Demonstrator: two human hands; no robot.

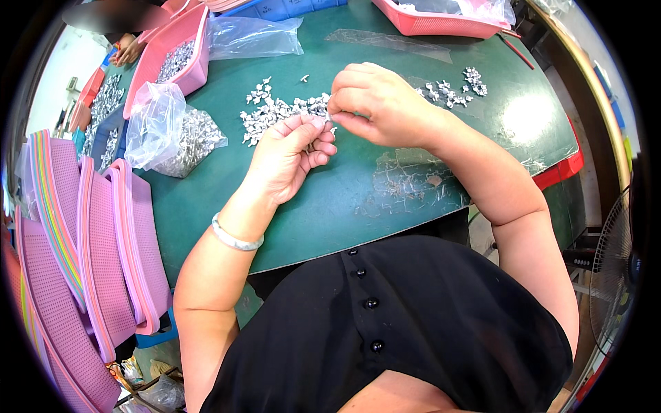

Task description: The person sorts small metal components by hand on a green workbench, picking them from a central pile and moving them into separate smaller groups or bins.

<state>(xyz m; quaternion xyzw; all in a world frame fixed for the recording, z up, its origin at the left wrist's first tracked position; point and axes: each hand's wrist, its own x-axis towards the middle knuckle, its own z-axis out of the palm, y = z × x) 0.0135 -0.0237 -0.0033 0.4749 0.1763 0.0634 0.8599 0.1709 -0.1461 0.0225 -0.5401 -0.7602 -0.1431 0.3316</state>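
My left hand [290,153] is closed, thumb and forefinger pinched together, at the near edge of a pile of small grey metal-looking parts [265,118] on the green table. Right beside it, my right hand [370,104] also pinches, its fingertips meeting the left ones. A small grey part seems to sit between the two sets of fingertips, mostly hidden by them. To the right of my right hand lies a looser group of similar parts [446,93], with a small cluster [474,81] beyond it.
A clear plastic bag of grey parts [193,143] stands left of the pile, near a pink basket [200,58] holding more. Another pink basket [441,24] is at the far right. Stacked purple baskets [103,255] crowd the left side; a fan [611,268] stands at right. Another person's hands [127,50] show far left.
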